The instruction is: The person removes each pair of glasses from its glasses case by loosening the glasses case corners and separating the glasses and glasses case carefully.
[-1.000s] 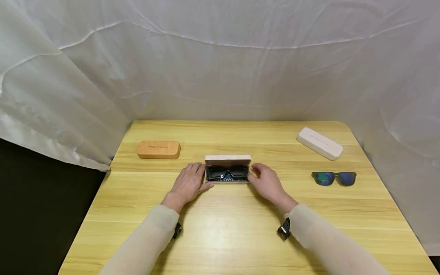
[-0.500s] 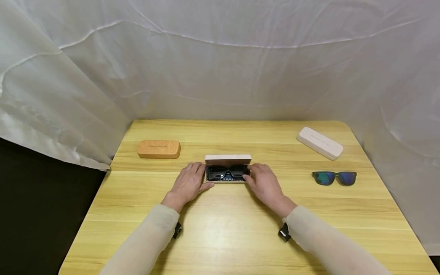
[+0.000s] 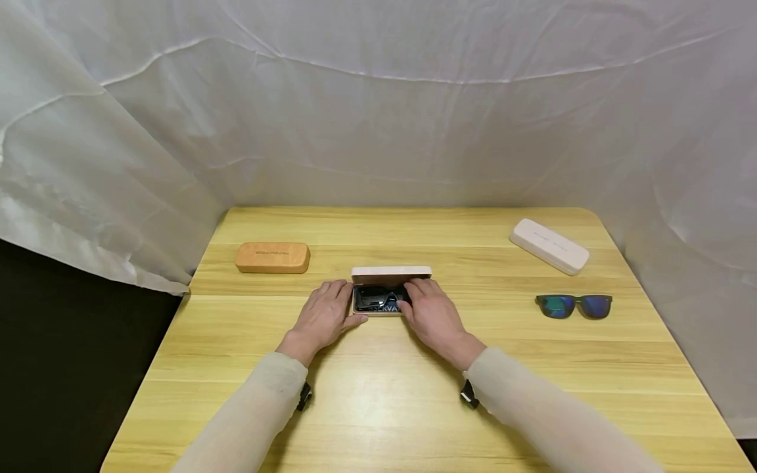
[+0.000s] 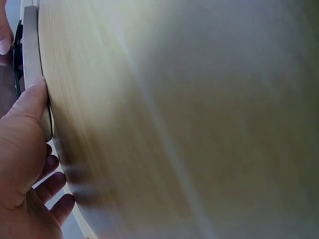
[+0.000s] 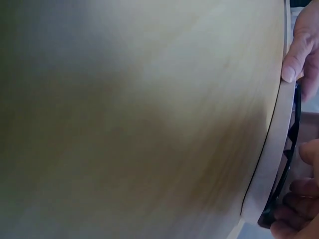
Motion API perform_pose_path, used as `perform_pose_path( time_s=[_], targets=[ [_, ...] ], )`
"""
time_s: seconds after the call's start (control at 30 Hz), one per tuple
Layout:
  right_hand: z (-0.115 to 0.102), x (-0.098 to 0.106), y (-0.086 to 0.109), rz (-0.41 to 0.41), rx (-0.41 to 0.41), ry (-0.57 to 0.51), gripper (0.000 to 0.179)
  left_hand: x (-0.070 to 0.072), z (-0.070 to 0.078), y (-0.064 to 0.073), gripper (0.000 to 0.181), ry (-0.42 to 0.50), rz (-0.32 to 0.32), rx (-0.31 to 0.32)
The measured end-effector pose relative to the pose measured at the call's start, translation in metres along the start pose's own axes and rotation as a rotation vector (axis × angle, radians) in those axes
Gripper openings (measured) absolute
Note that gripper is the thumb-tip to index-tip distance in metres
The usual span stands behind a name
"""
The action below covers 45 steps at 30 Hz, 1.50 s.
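An open white glasses case (image 3: pixel 391 270) stands at the middle of the table with its lid raised at the back. Black sunglasses (image 3: pixel 371 297) lie inside, over a dark cloth (image 3: pixel 387 309) with pale lettering. My left hand (image 3: pixel 324 314) holds the case's left end, thumb on the front wall and fingers round the side, as the left wrist view shows. Over the right half of the sunglasses, my right hand (image 3: pixel 434 316) has its curled fingers at the upper edge and its thumb near the bridge. That hand hides the right lens.
A closed orange glasses case (image 3: pixel 273 258) lies at the back left. At the back right is a closed white glasses case (image 3: pixel 549 246), set at a slant. Sunglasses with blue-green lenses (image 3: pixel 574 306) lie in front of it. White curtains (image 3: pixel 378 144) surround the wooden table (image 3: pixel 378 394).
My right hand has moved left from the case's right end onto the right half of the black sunglasses. The left hand has stayed at the case's left end.
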State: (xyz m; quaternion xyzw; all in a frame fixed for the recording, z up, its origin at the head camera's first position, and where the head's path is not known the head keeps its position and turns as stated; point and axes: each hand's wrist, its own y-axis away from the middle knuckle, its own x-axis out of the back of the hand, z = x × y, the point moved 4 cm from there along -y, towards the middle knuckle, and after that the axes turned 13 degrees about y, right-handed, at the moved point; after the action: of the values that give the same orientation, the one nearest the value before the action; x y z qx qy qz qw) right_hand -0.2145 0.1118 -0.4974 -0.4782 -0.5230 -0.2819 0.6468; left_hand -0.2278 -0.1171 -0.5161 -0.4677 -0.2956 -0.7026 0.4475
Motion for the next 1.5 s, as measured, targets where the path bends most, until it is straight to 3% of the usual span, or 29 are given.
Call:
perform_pose_path(
  time_s=[0.43, 0.93, 1.17, 1.5],
  targets=[
    [-0.011, -0.006, -0.014, -0.049, 0.0, 0.045, 0.039, 0.0, 0.0, 0.001, 0.082, 0.012, 0.007, -0.002],
    [-0.017, -0.01, -0.019, 0.01, 0.036, 0.084, 0.028, 0.001, 0.001, 0.001, 0.083, 0.02, 0.004, -0.005],
    [-0.022, -0.006, -0.022, 0.079, 0.079, 0.116, 0.017, 0.001, 0.002, 0.001, 0.082, 0.015, 0.017, -0.011],
    [-0.027, 0.0, -0.02, 0.126, 0.08, 0.183, 0.01, 0.001, 0.001, 0.001, 0.082, -0.003, 0.01, -0.01]
  ],
)
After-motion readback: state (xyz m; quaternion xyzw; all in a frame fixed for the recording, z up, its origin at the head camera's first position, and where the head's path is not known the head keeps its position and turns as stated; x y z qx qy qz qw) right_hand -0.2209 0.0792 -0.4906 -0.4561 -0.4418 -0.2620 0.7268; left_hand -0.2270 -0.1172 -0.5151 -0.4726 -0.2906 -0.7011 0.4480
